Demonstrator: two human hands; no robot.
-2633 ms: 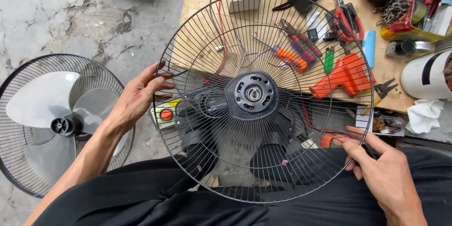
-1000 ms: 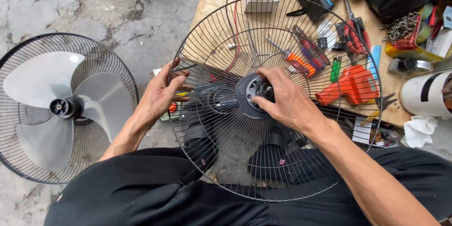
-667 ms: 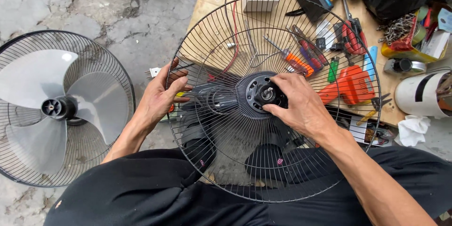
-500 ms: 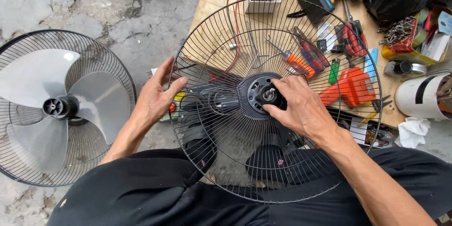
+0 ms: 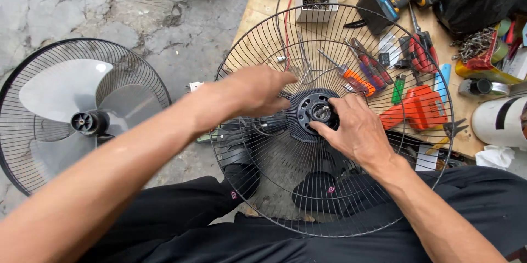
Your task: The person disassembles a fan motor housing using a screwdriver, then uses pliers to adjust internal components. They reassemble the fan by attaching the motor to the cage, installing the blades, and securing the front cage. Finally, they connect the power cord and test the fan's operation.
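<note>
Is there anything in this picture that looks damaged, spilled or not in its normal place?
Nothing looks spilled or broken. The odd thing is a fan in pieces: the wire guard has no blades, while the other guard half with its blades lies on the cracked concrete floor. Tools lie scattered on the wooden board.

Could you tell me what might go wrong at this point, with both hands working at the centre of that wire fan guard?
The right hand has its fingertips at the hub of the wire guard; a slip could pinch a finger between the thin wires. The left hand reaches across the guard, apparently no longer steadying the rim, so the guard might tip off the lap. Loose tools such as the orange-handled screwdriver lie just behind it and could get knocked.
</note>
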